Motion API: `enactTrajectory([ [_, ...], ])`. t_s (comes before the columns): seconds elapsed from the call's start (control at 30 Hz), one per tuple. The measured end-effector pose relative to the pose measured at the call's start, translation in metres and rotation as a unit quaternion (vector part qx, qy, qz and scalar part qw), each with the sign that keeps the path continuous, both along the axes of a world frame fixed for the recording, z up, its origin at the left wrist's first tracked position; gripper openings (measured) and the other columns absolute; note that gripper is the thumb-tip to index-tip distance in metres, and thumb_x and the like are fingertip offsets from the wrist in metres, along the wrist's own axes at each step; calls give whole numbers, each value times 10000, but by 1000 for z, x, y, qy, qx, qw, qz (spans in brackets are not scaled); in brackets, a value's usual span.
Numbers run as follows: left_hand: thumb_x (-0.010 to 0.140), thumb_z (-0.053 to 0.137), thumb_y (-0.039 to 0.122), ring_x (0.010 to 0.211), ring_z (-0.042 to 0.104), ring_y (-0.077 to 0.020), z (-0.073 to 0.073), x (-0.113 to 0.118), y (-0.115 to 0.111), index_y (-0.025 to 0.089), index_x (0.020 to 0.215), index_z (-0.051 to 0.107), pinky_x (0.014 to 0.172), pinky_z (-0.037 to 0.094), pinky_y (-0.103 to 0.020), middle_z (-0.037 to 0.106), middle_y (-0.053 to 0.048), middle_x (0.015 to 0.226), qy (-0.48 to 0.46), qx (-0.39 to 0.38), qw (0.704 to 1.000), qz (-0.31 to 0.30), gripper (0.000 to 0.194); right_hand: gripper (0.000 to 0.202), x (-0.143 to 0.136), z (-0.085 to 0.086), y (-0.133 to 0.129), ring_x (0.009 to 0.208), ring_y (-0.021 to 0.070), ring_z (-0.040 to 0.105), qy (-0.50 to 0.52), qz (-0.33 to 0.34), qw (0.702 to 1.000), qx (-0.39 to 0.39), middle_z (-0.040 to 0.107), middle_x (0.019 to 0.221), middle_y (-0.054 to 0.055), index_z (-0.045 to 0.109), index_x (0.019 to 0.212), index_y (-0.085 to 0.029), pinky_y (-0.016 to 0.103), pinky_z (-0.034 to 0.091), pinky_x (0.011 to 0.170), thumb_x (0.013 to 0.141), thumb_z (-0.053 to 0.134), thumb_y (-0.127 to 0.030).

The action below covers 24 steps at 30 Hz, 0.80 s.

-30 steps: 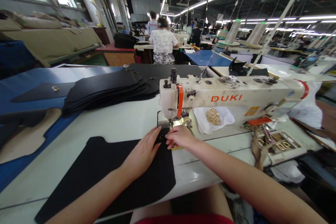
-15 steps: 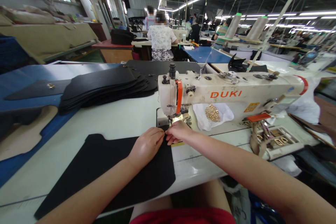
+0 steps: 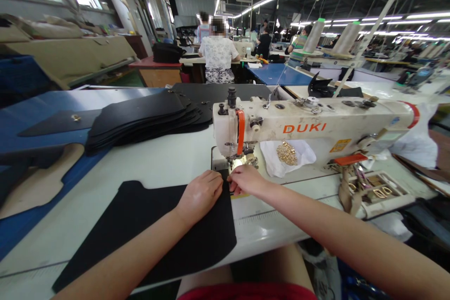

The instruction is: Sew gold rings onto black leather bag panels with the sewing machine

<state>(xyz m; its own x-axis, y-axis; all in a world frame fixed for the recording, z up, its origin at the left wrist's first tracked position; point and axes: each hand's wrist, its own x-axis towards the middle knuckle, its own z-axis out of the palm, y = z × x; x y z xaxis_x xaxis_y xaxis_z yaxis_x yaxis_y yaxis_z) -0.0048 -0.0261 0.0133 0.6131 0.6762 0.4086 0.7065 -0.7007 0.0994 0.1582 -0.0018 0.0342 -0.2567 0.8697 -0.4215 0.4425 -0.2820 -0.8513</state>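
Note:
A black flat panel with a smooth, leather-like face lies on the sewing table, its upper right corner reaching under the head of a white sewing machine. My left hand lies on that corner, fingers curled and pressed together at the panel's edge. Close to the needle area, my right hand has thumb and fingers pinched by the same edge. What its fingertips hold is too small to make out. A narrow gap separates the two hands, and the needle point is hidden.
Behind the panel, stacked black pieces lie across the table and a blue surface. Under the machine arm, gold hardware sits on a white bag. At right stands a parts tray. A person works farther back.
My right fingertips have drawn slightly right, away from my left fingers, which they nearly touched before. The panel has hardly moved. The whole view has shifted a little.

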Motion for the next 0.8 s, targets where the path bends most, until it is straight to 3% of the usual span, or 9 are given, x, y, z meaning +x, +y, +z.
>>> enactTrajectory([
  [0.1, 901, 424, 108, 762, 564, -186, 1, 0, 0, 147, 772, 589, 728, 499, -313, 610, -54, 770, 7, -3, 1000, -1, 213, 163, 10, 3, -17, 708, 178, 640, -51, 18, 995, 86, 684, 746, 58, 646, 748, -160, 303, 494, 715, 822, 506, -121],
  [0.17, 901, 430, 112, 761, 562, -187, 2, 0, 0, 150, 775, 587, 723, 499, -315, 609, -51, 774, 12, -3, 1000, -4, 205, 158, 18, 2, -33, 913, 209, 606, -90, 59, 976, 190, 682, 912, 74, 671, 841, -173, 344, 443, 864, 829, 519, -131],
  [0.3, 905, 416, 105, 775, 559, -191, 4, -1, 0, 152, 776, 583, 728, 498, -322, 609, -53, 788, 22, -4, 1000, -15, 216, 223, 33, -4, -68, 1088, 220, 525, -153, 229, 869, 410, 634, 1118, 94, 657, 1027, -169, 359, 386, 971, 887, 498, -240],
  [0.4, 915, 396, 107, 790, 561, -190, 4, -3, 0, 151, 793, 587, 745, 500, -329, 613, -54, 804, 34, -3, 999, -20, 231, 487, 44, -5, -84, 1270, 245, 399, -146, 334, 818, 444, 506, 1344, 128, 538, 1246, -136, 381, 263, 1093, 874, 518, -450],
  [0.5, 926, 382, 118, 804, 568, -183, 4, -4, 1, 160, 814, 592, 759, 501, -325, 618, -50, 823, 43, -2, 999, -29, 242, 714, 50, -5, -87, 1337, 265, 323, -160, 394, 785, 450, 400, 1432, 165, 400, 1367, -97, 398, 202, 1125, 840, 513, -565],
  [0.63, 934, 372, 131, 814, 574, -182, 3, -5, 2, 170, 823, 595, 767, 503, -328, 623, -49, 830, 46, 5, 998, -37, 252, 637, 49, -9, -82, 1304, 267, 377, -182, 406, 750, 490, 469, 1379, 172, 443, 1331, -82, 395, 248, 1101, 878, 476, -528],
  [0.8, 929, 387, 127, 827, 581, -191, -1, -5, 4, 174, 812, 598, 787, 507, -338, 628, -54, 837, 59, 38, 996, -46, 246, 477, 45, -19, -82, 1186, 220, 492, -191, 375, 712, 562, 600, 1247, 121, 552, 1205, -101, 343, 315, 1060, 940, 390, -463],
])
